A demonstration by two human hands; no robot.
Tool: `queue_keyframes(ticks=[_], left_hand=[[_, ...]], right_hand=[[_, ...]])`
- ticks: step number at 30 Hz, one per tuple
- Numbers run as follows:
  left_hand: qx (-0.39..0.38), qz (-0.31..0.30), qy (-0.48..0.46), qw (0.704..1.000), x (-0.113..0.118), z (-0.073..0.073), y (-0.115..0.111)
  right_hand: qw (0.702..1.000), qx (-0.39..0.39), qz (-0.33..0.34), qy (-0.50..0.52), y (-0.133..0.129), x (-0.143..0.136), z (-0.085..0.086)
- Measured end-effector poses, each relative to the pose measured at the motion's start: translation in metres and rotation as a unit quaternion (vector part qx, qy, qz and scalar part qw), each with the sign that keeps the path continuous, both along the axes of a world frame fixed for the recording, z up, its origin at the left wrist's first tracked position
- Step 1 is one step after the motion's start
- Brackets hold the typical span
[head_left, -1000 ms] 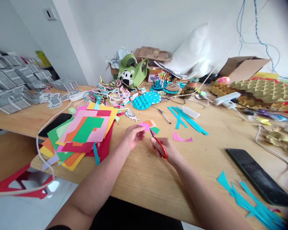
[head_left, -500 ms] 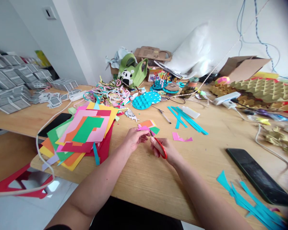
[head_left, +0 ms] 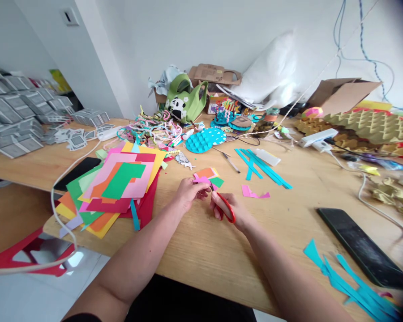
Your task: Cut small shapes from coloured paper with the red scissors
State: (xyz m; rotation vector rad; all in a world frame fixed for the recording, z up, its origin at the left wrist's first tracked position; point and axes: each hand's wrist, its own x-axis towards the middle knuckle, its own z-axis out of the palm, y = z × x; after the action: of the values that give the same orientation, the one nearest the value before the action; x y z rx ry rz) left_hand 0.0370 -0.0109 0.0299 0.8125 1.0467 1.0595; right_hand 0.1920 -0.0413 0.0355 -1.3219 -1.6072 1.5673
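My left hand (head_left: 188,193) is pinched shut, fingertips together; my right hand (head_left: 229,210) is curled closed just beside it, both forearms reaching forward.

Two hands: left hand (head_left: 188,193), right hand (head_left: 230,210). One red-handled scissors (head_left: 225,206). Two dark phones: (head_left: 362,247), (head_left: 76,172). One green panda bag (head_left: 184,100). One white pillow (head_left: 272,74).

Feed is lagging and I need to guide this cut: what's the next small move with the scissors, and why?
Probably close the red-handled scissors for one short snip. The right hand has the blades at the pink paper piece, which the left hand pinches just above the table.
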Motion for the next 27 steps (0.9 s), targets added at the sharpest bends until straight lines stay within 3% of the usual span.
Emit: queue_keyframes(ticks=[13, 27], left_hand=[[0.013, 0.104, 0.017, 0.994, -0.003, 0.004, 0.004], [0.027, 0.061, 0.041, 0.997, 0.000, 0.000, 0.002]], right_hand=[[0.999, 0.000, 0.019, -0.026, -0.004, 0.000, 0.009], [0.998, -0.012, 0.004, -0.059, -0.004, -0.002, 0.014]])
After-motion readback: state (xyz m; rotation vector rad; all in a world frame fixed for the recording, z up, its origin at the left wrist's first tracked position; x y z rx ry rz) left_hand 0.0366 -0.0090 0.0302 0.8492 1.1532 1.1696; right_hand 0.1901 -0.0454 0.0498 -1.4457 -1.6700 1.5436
